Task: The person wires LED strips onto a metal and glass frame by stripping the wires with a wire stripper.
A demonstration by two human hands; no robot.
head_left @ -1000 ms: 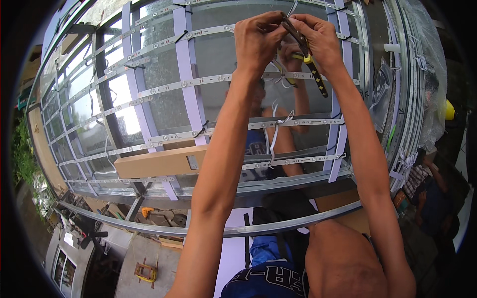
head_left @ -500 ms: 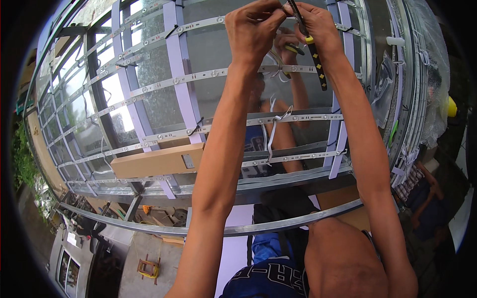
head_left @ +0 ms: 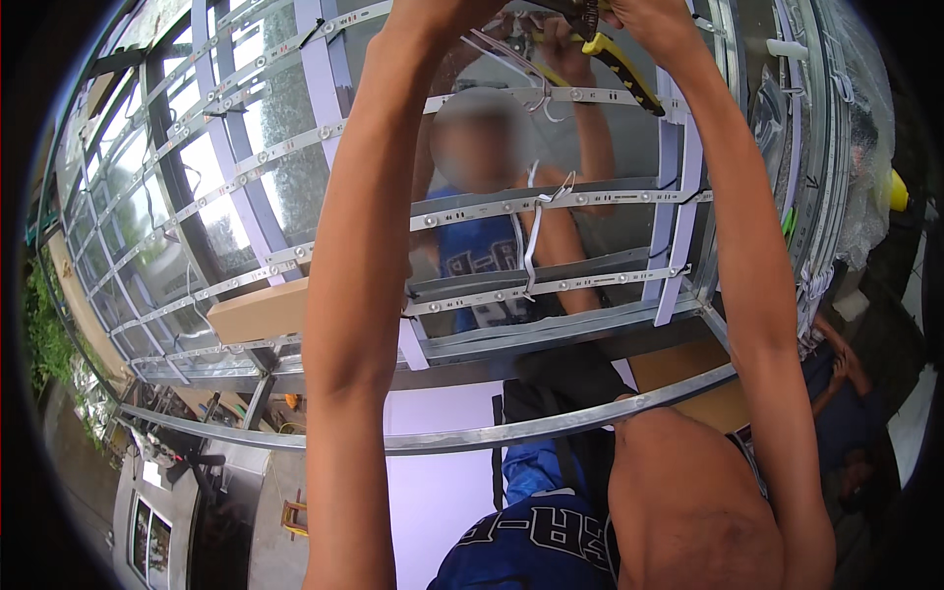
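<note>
1. at one o'clock, the right hand (head_left: 653, 24) seems closed around the pliers (head_left: 625, 74) near the head, perhaps for close control.
2. the left hand (head_left: 447, 14), at twelve, is cropped; i cannot tell its opening or hold.
3. at eleven, a lavender slat (head_left: 317, 69) likely supports the led strip (head_left: 359, 18).
4. the pliers look dark-headed, with yellow-and-black handles.

left hand (head_left: 447, 14) and right hand (head_left: 657, 22) reach forward.
</note>
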